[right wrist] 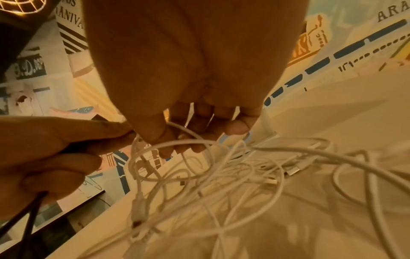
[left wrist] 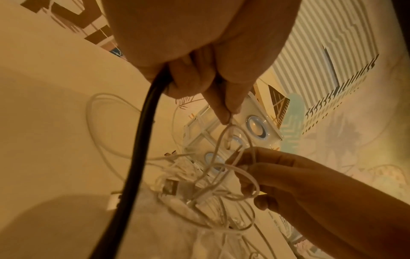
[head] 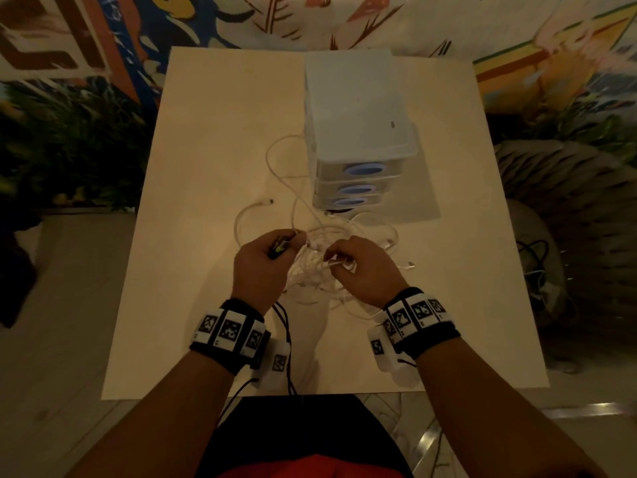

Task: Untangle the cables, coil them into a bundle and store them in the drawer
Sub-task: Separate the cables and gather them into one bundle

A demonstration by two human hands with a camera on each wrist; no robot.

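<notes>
A tangle of thin white cables (head: 320,270) lies on the pale table (head: 206,132), in front of a white drawer unit (head: 358,132) whose three blue-handled drawers are closed. My left hand (head: 293,241) grips a black cable (left wrist: 142,140) with a green-marked plug in its palm. Its fingertips (left wrist: 224,113) also pinch a white strand. That black cable (head: 284,326) trails down over the table's front edge. My right hand (head: 331,257) pinches a white loop (right wrist: 177,145) lifted from the tangle (right wrist: 221,184). The two hands are close together above the pile.
Loose white cable ends (head: 262,203) curl left of the drawer unit, and one connector (head: 410,265) lies right of my right hand. Dark cables (head: 534,260) sit on the floor beyond the table's right edge. A patterned wall stands behind the table.
</notes>
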